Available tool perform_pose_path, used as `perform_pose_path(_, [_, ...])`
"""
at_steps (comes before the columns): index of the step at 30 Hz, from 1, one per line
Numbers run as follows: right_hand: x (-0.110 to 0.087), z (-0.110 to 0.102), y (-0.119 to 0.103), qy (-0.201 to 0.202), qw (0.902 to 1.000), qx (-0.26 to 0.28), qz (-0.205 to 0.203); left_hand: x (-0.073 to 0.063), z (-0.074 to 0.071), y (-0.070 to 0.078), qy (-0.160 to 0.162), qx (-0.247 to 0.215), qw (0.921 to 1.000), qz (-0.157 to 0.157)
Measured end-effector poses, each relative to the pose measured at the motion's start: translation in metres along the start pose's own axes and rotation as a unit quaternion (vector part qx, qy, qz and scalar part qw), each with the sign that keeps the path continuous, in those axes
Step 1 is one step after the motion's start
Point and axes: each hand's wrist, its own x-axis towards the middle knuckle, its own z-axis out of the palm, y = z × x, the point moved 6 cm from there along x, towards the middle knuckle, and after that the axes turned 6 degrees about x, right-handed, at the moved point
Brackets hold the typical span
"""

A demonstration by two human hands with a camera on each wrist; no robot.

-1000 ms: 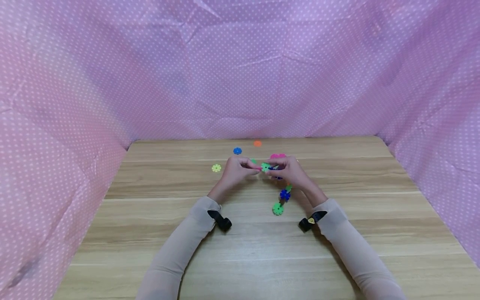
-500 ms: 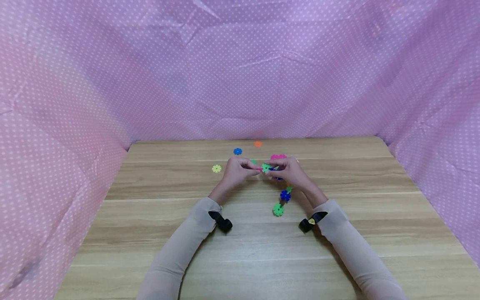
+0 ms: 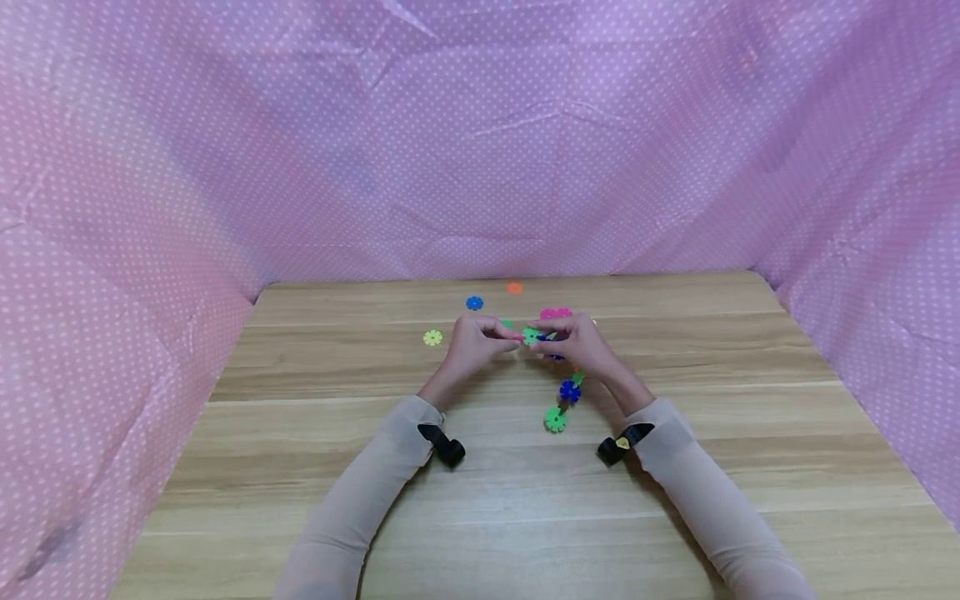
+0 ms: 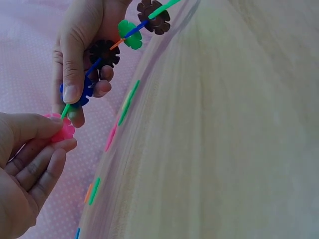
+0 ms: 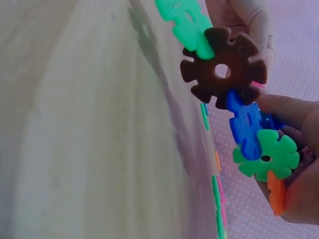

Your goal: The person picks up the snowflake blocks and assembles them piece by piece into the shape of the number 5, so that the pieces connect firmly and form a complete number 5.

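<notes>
My left hand pinches a pink notched flower disc between thumb and fingers. The pink disc meets a green disc at the end of a linked chain. Just behind that green disc, my right hand pinches a blue disc. From there the chain hangs below my right hand toward me, with brown, orange, green and blue discs; a brown disc shows large in the right wrist view. Another green disc forms the near end. My right fingers hide part of the chain.
Loose discs lie on the wooden table beyond and left of my hands: yellow, blue, orange, green and pink. A pink dotted cloth encloses the back and sides.
</notes>
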Motion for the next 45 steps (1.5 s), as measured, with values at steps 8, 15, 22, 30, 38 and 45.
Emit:
perform_pose_path(8, [-0.001, -0.001, -0.003, -0.003, 0.9996, 0.029, 0.006, 0.0, -0.002, 0.0, 0.011, -0.038, 0.9992, -0.001])
perform_pose_path(15, [-0.002, -0.001, -0.005, -0.003, 0.9994, 0.036, 0.003, -0.001, -0.002, 0.004, 0.008, -0.02, 0.9997, -0.006])
perform_pose_path(22, [-0.004, -0.001, -0.006, 0.001, 0.9993, 0.038, 0.003, -0.001, -0.003, 0.01, 0.008, -0.004, 1.0, 0.004])
perform_pose_path(30, [-0.005, -0.001, -0.006, 0.003, 0.9991, 0.043, 0.003, -0.001, -0.001, 0.012, 0.009, 0.002, 0.9997, 0.023])
perform_pose_path(38, [-0.005, -0.001, -0.007, 0.006, 0.999, 0.045, 0.004, -0.001, -0.002, 0.011, 0.017, -0.009, 0.9998, 0.006])
perform_pose_path(45, [-0.004, 0.0, -0.01, 0.004, 0.9981, 0.061, 0.007, -0.002, -0.003, 0.012, 0.027, -0.011, 0.9996, 0.005])
